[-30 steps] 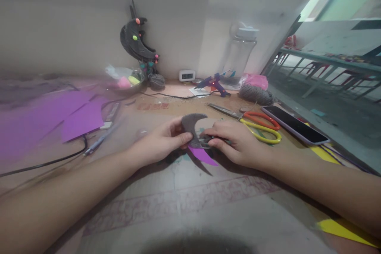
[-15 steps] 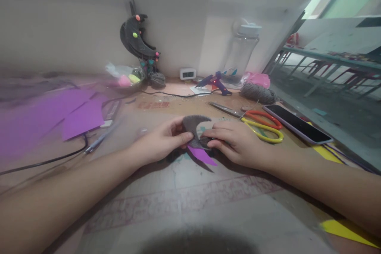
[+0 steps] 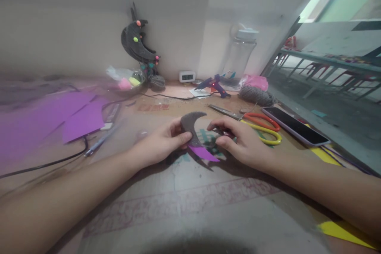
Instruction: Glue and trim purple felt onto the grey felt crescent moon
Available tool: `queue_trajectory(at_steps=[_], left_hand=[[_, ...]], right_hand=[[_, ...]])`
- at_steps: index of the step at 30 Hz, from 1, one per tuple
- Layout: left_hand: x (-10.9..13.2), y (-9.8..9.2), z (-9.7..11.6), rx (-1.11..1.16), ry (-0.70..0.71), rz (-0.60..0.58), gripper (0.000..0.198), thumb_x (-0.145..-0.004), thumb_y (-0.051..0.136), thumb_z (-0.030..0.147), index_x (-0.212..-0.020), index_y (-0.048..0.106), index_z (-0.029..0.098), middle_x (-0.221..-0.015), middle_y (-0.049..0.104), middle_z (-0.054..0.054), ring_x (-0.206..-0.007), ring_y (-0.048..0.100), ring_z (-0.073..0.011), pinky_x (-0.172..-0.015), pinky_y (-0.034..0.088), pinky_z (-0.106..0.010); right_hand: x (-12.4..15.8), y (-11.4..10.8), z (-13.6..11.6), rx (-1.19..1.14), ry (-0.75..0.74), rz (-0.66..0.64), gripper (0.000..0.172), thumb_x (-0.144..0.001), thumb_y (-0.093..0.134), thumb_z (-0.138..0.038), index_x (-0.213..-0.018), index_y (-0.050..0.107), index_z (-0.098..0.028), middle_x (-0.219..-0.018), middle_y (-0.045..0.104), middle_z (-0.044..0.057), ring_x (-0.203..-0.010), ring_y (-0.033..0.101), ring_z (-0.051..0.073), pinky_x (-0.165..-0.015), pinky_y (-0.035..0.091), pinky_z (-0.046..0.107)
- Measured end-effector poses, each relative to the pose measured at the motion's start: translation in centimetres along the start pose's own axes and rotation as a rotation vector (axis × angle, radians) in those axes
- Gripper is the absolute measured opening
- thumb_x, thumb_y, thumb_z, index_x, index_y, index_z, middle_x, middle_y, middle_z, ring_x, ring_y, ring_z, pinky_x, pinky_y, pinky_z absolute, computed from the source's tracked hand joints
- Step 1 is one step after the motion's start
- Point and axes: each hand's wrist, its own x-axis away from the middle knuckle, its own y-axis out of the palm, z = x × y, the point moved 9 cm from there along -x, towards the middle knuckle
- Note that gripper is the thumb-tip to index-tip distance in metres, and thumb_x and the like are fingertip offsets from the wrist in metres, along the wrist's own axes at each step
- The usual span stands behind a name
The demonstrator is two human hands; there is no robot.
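My left hand [image 3: 165, 139] pinches a dark grey crescent cutout [image 3: 190, 127] between thumb and fingers, above the middle of the table. A purple paper piece [image 3: 204, 152] with a pointed tip sticks out below the crescent, partly hidden behind it. My right hand [image 3: 238, 137] is just right of the crescent, apart from it, with curled fingers. Something small and dark shows between its thumb and fingers, too obscured to name. Scissors [image 3: 262, 121] with red and yellow handles lie beyond my right hand.
Purple sheets [image 3: 83, 119] and a pen [image 3: 99, 141] lie left. At the back are a decorated crescent [image 3: 133, 41], a clock [image 3: 187, 76], a glue gun [image 3: 214, 85], a clear bottle [image 3: 241, 53] and grey yarn [image 3: 256, 94]. A phone [image 3: 294, 126] lies right.
My right hand has drawn away from the crescent's lower edge to the right, opening a gap. My left hand keeps its grip on the crescent and purple paper.
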Motion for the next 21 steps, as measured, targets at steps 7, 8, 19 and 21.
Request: queue_trajectory(at_steps=[7,8,19,21], left_hand=[[0.3,-0.9,0.4,-0.004,-0.008,0.095,0.024,-0.080,0.073,0.035,-0.090,0.059,0.018,-0.077,0.060,0.002,-0.065,0.054,-0.0098,-0.064,0.045,-0.024],[0.3,-1.0,0.4,-0.004,-0.005,0.102,0.024,-0.081,0.072,0.035,-0.090,0.058,0.018,-0.076,0.060,0.002,-0.065,0.055,-0.0100,-0.064,0.045,-0.024],[1.2,-1.0,1.3,-0.485,-0.045,0.165,0.042,-0.084,0.065,0.048,-0.114,0.059,0.021,-0.094,0.070,-0.003,-0.090,0.063,-0.0219,-0.080,0.049,-0.032],[1.5,-0.6,2.3,-0.598,0.039,0.146,0.034,-0.087,0.059,0.050,-0.108,0.065,0.023,-0.090,0.071,-0.001,-0.094,0.063,-0.0229,-0.087,0.047,-0.033]], right_hand=[[0.3,-0.7,-0.7,-0.046,-0.088,0.089,0.033,-0.086,0.063,-0.050,-0.093,0.058,-0.018,-0.075,0.063,0.001,-0.059,0.053,0.011,-0.053,0.040,0.022],[0.3,-0.7,-1.0,-0.008,-0.121,0.097,0.027,-0.085,0.066,-0.044,-0.091,0.057,-0.019,-0.074,0.063,0.000,-0.058,0.052,0.011,-0.053,0.040,0.022],[1.8,1.6,-5.0,0.370,-0.567,0.014,0.007,-0.089,0.054,-0.015,-0.086,0.059,-0.020,-0.066,0.063,-0.001,-0.063,0.055,0.014,-0.060,0.034,0.027],[1.9,2.3,-5.1,0.396,-0.585,-0.026,0.008,-0.089,0.054,-0.015,-0.088,0.059,-0.020,-0.069,0.064,0.000,-0.063,0.055,0.015,-0.060,0.034,0.028]])
